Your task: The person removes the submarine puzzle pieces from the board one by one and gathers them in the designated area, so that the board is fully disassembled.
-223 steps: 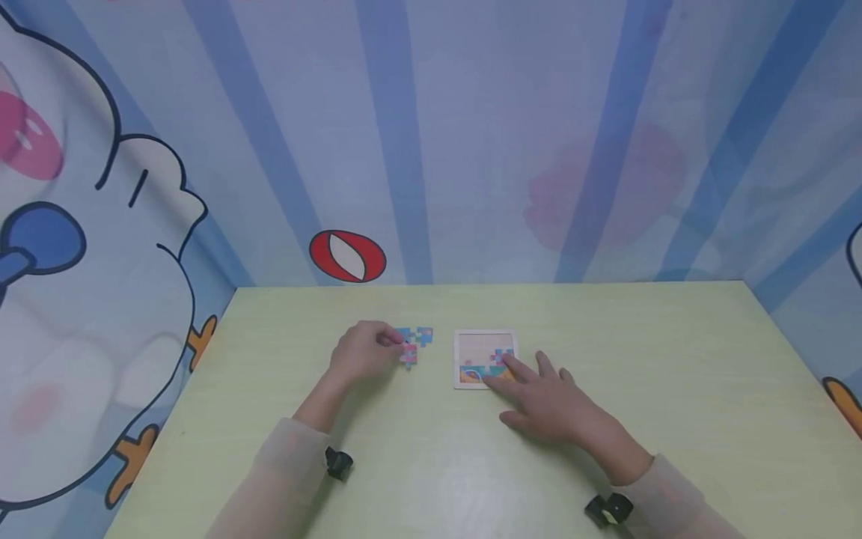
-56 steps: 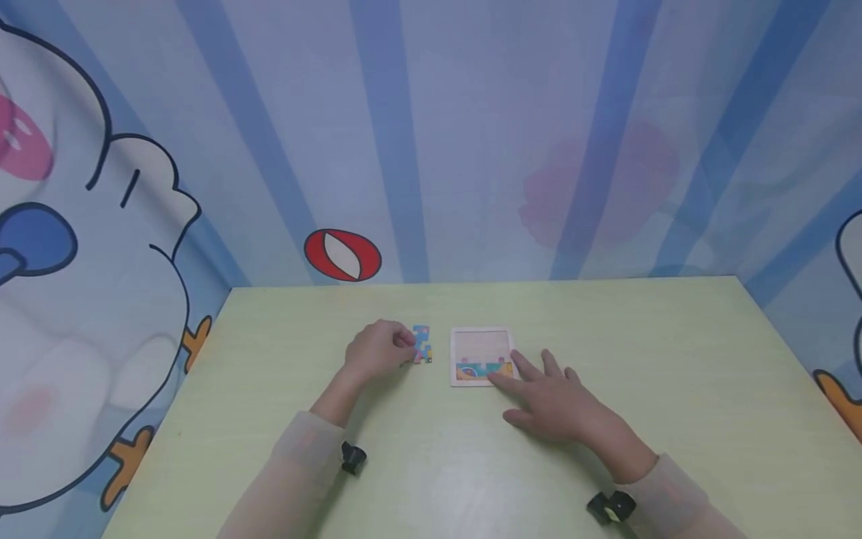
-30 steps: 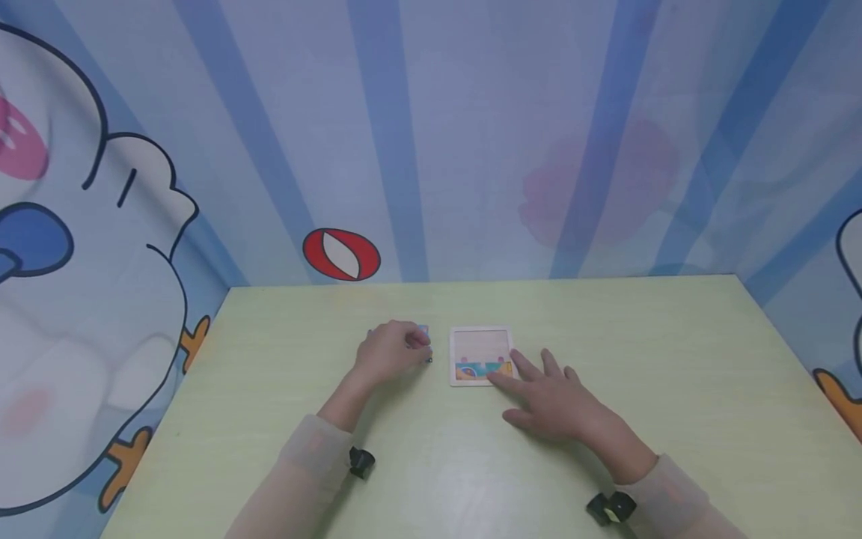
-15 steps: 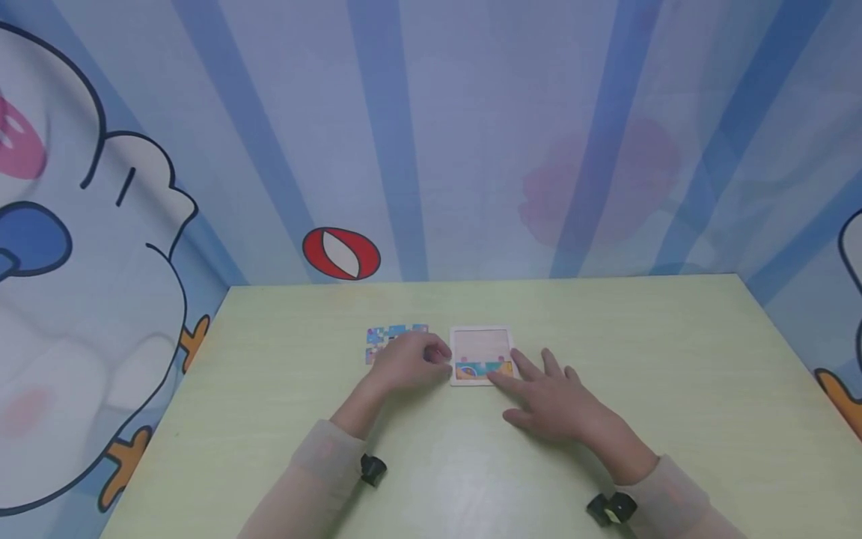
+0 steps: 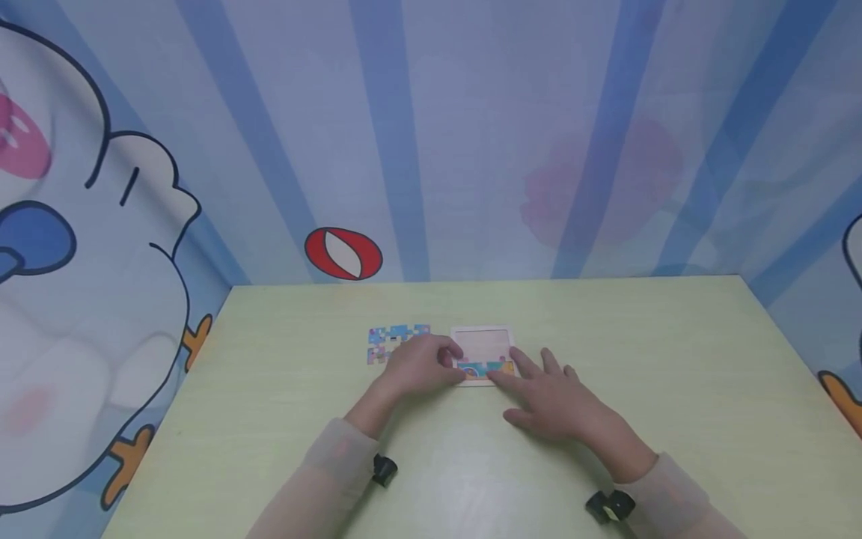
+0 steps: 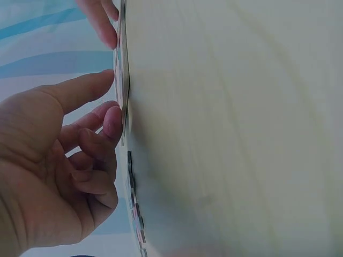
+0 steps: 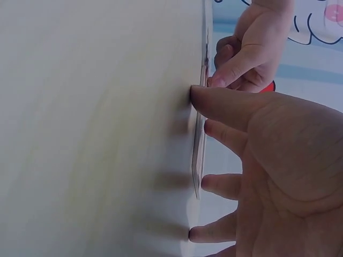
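A small white puzzle frame (image 5: 483,328) lies on the table, a row of puzzle pieces (image 5: 497,367) along its near side and a bare backing above. At its left edge is my left hand (image 5: 423,364). Its thumb and forefinger tips sit a little apart at the lower left piece (image 5: 471,369); whether they pinch it I cannot tell. In the left wrist view, my left hand (image 6: 59,160) has its other fingers curled. My right hand (image 5: 547,397) lies with fingers spread, fingertips on the frame's lower right part. In the right wrist view, my right hand's fingers (image 7: 222,186) are extended.
Several loose puzzle pieces (image 5: 399,332) lie left of the frame, partly behind my left hand. The pale yellow table (image 5: 640,359) ends at a blue striped cloth (image 5: 465,150) at the back. Black wrist cameras (image 5: 385,469) sit at both cuffs.
My left hand has moved right from the loose pieces to the frame. A piece seen upper right in the frame at the start is out of it. My right hand stays in place.
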`<action>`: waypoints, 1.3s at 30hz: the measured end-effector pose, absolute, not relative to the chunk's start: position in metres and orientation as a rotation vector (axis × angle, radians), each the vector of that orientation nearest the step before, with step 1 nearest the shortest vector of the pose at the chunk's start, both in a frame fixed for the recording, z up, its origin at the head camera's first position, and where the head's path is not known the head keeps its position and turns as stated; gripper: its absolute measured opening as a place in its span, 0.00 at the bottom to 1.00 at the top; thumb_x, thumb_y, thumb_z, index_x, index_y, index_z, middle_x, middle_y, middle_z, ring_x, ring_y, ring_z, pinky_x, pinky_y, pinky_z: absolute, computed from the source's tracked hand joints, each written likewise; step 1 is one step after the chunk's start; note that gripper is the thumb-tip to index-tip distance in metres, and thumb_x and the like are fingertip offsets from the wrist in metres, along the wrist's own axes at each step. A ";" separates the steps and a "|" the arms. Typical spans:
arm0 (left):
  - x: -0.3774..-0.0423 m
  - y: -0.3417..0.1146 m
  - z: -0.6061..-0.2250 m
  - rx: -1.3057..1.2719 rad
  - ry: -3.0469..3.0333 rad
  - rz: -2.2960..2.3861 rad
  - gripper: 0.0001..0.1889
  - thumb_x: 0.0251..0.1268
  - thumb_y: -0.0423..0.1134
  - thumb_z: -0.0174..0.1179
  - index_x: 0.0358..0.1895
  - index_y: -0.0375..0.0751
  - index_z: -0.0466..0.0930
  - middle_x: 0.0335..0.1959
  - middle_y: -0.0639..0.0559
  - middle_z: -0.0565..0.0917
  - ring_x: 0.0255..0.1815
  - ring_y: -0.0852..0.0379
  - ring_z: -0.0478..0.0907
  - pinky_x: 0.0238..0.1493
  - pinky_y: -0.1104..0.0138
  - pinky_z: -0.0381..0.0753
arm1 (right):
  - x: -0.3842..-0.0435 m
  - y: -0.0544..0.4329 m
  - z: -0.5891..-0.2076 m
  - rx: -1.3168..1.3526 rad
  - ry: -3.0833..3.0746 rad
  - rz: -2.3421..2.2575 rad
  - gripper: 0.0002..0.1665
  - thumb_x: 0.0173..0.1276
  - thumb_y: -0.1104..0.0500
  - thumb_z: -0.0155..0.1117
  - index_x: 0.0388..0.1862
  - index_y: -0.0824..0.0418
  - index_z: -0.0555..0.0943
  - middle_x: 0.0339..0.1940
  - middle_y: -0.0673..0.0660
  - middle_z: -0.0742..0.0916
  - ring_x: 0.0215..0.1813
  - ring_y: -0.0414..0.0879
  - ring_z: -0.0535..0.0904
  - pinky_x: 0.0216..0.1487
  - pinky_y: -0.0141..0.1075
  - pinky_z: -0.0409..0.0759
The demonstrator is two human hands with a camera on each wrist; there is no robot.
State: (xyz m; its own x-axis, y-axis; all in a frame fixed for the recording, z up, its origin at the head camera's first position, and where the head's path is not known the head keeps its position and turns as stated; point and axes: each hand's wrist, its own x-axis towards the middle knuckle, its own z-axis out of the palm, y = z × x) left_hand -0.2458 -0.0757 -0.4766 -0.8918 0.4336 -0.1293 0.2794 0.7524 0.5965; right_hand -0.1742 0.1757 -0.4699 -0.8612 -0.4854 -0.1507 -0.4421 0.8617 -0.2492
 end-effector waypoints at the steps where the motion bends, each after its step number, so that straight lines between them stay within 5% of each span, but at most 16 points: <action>1: -0.246 -0.075 -0.477 0.552 2.689 0.856 0.16 0.61 0.51 0.74 0.50 0.53 0.88 0.32 0.62 0.82 0.34 0.60 0.78 0.38 0.61 0.76 | -0.174 0.175 -0.470 -0.719 2.827 -0.306 0.38 0.76 0.42 0.64 0.81 0.43 0.67 0.83 0.66 0.62 0.74 0.85 0.55 0.60 0.80 0.62; 17: -0.245 -0.069 -0.476 0.526 2.690 0.843 0.16 0.59 0.50 0.76 0.47 0.52 0.87 0.31 0.58 0.80 0.31 0.58 0.75 0.38 0.61 0.72 | -0.175 0.171 -0.466 -0.707 2.808 -0.310 0.37 0.77 0.42 0.62 0.81 0.44 0.67 0.82 0.70 0.61 0.74 0.86 0.53 0.61 0.80 0.61; 39: -0.240 -0.064 -0.474 0.477 2.679 0.853 0.16 0.60 0.45 0.76 0.48 0.47 0.86 0.38 0.59 0.81 0.40 0.58 0.77 0.45 0.60 0.77 | -0.178 0.170 -0.472 -0.676 2.792 -0.309 0.36 0.76 0.42 0.63 0.81 0.41 0.67 0.82 0.70 0.60 0.75 0.84 0.52 0.62 0.79 0.59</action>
